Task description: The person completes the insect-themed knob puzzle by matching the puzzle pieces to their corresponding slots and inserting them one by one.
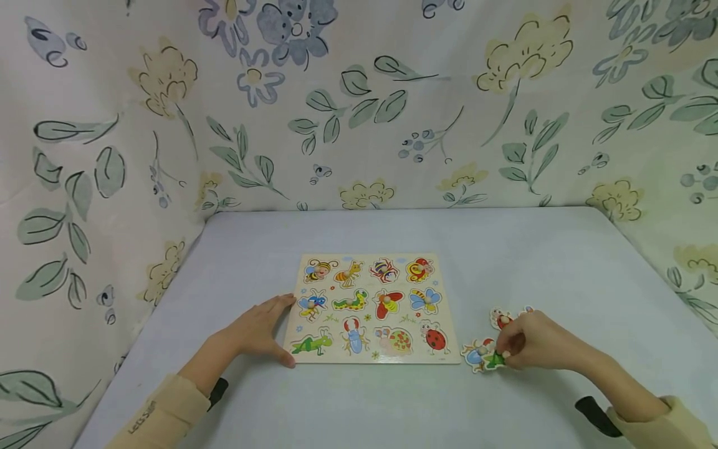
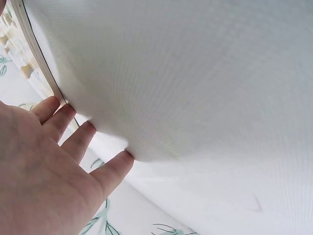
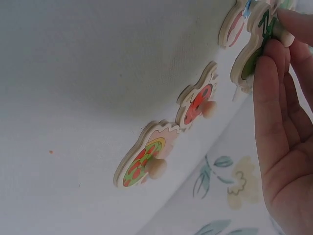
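A wooden peg puzzle board [image 1: 367, 308] with insect pictures lies flat on the table. My left hand [image 1: 255, 327] rests at its left edge, fingers spread, fingertips [image 2: 90, 128] down by the board's side. To the right of the board, my right hand [image 1: 546, 343] pinches the knob of a green grasshopper puzzle piece [image 3: 250, 66] between thumb and fingers. Partly beneath or beside that piece is a blue stag beetle piece [image 1: 474, 357]. Farther back lie a ladybug piece [image 3: 198, 105] and a snail piece [image 3: 144, 159], the latter mostly hidden by my hand in the head view.
A white cloth covers the table [image 1: 370, 405]. Floral fabric [image 1: 359, 125] hangs behind and along both sides. Knobbed pieces fill the board's upper two rows; its bottom row shows pictures without knobs. Dark straps [image 1: 597, 416] show near both wrists.
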Available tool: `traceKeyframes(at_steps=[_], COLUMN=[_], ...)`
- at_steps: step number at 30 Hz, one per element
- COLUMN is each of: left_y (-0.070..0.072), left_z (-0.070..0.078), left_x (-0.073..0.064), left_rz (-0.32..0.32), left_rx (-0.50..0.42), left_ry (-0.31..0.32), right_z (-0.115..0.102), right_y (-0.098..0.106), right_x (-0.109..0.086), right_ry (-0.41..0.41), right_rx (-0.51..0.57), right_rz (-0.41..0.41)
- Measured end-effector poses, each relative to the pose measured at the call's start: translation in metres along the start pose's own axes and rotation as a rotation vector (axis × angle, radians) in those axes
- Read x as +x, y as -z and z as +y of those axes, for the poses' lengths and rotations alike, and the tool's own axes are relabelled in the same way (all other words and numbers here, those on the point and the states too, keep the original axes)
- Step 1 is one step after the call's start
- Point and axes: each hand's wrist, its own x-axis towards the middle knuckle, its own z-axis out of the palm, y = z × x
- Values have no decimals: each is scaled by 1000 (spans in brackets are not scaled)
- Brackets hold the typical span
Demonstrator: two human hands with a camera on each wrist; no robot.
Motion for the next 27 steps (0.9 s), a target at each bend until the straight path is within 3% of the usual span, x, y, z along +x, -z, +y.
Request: traceKeyframes(at_steps=[17,27], left_y=[0,-1], left_z=[0,-1], left_x=[1,0], left_rz=[5,12], left_rx=[0,4], left_ry=[1,1], right_z=[-15,-19], right_y=[-6,-11], right_x=[18,25], right_ry=[-11,-45], right_rx=[-66,-27], right_rz=[56,37])
